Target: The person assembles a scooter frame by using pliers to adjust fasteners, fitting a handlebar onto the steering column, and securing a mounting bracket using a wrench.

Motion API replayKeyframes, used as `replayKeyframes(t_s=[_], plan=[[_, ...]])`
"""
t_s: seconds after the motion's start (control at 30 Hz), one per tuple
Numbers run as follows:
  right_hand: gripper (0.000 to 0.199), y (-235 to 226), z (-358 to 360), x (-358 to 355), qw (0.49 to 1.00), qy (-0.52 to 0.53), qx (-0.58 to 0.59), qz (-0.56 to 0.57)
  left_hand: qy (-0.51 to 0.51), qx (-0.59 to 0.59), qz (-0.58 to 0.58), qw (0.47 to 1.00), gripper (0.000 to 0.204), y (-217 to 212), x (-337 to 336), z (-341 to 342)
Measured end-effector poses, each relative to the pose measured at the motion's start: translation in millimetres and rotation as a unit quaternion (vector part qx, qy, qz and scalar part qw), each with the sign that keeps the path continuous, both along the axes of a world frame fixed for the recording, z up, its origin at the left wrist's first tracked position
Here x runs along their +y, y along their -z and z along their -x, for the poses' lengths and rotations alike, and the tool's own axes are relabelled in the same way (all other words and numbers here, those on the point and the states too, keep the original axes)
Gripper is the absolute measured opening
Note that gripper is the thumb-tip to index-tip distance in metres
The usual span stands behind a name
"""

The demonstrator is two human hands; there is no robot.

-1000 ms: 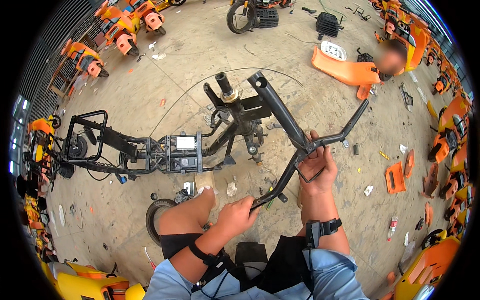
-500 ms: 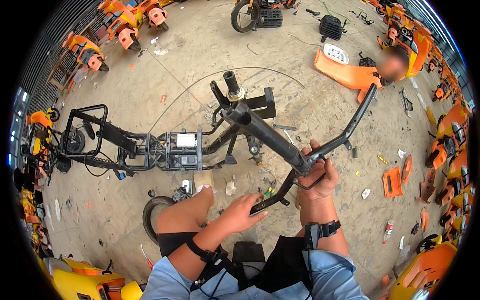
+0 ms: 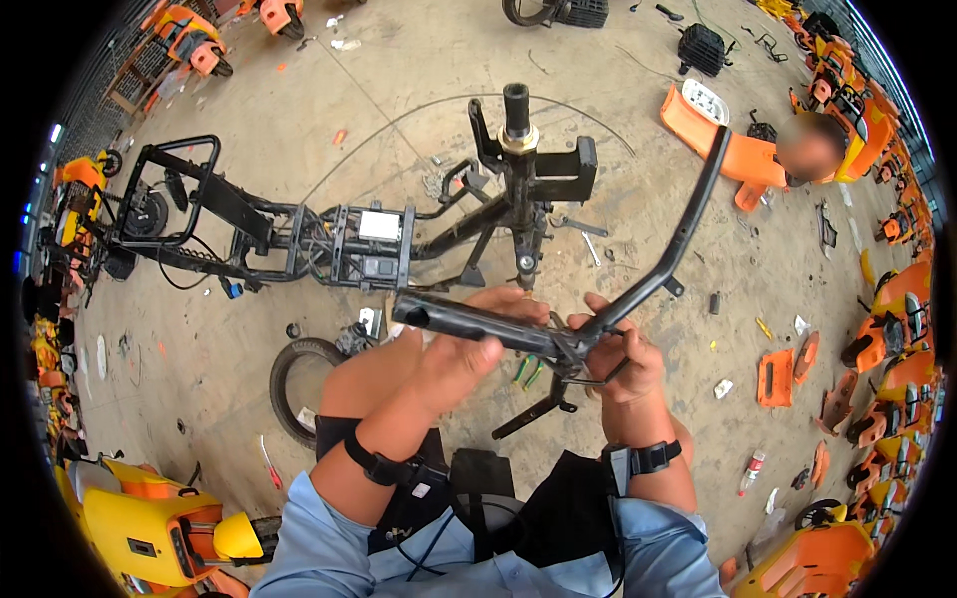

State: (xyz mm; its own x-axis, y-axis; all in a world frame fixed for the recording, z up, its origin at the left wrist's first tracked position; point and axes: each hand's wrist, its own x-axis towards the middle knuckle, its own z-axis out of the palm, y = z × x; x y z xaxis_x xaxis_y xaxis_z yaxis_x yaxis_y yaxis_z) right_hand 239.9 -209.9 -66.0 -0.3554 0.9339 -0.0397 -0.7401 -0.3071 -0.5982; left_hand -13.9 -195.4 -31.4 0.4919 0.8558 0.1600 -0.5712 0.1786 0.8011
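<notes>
A black scooter handlebar [image 3: 686,237] with a thick stem tube is held up in front of me. My left hand [image 3: 457,361] is wrapped round the stem, its thumb on the near side and its fingers behind. Near the joint of stem and bar, my right hand [image 3: 628,364] grips it, with some fingers hidden behind the metal. The stem's hollow end points left, one bar end reaches up to the right and the other hangs down toward my lap. Beyond it stands the bare black scooter frame [image 3: 464,231], its steering tube [image 3: 516,118] upright and apart from the handlebar.
A loose wheel [image 3: 282,391] lies by my left leg. Wrenches [image 3: 592,248], green-handled pliers [image 3: 528,373] and a screwdriver [image 3: 271,463] are on the floor. An orange body panel [image 3: 733,154] and a person's head are at the far right. Orange and yellow scooters line both sides.
My left hand has moved from the lower bar end to the stem. The handlebar has turned, so its stem swings down and left, away from the frame's steering tube. My view has shifted slightly.
</notes>
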Motion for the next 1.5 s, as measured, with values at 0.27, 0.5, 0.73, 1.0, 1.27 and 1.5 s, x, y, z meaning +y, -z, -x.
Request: replayKeyframes(t_s=[0.27,0.5,0.73,1.0,1.27,1.5], plan=[[0.077,-18.8,4.9,5.8,0.991,-0.006,-0.136,0.010,-0.033,-0.040,0.122,0.991,0.034,-3.0,-6.8,0.0],[0.084,-29.0,12.6,7.4,0.996,0.002,-0.087,0.035,-0.043,-0.063,0.177,0.981,0.030,9.5,-5.2,1.8],[0.086,-28.8,13.2,10.9,0.995,0.008,-0.093,0.037,-0.079,-0.055,0.224,0.970,0.028,8.2,-5.7,-5.9],[0.091,-27.5,15.4,9.4,0.991,0.020,-0.130,-0.003,-0.085,-0.074,0.245,0.963,0.027,11.3,-3.7,-2.4],[0.082,-20.3,14.3,11.9,0.997,0.022,-0.067,-0.008,-0.123,-0.065,0.273,0.952,0.030,16.7,-0.5,-9.2],[0.063,-17.2,13.4,11.6,0.999,0.027,-0.044,-0.001,-0.105,-0.076,0.272,0.953,0.038,28.6,5.8,-5.2]])
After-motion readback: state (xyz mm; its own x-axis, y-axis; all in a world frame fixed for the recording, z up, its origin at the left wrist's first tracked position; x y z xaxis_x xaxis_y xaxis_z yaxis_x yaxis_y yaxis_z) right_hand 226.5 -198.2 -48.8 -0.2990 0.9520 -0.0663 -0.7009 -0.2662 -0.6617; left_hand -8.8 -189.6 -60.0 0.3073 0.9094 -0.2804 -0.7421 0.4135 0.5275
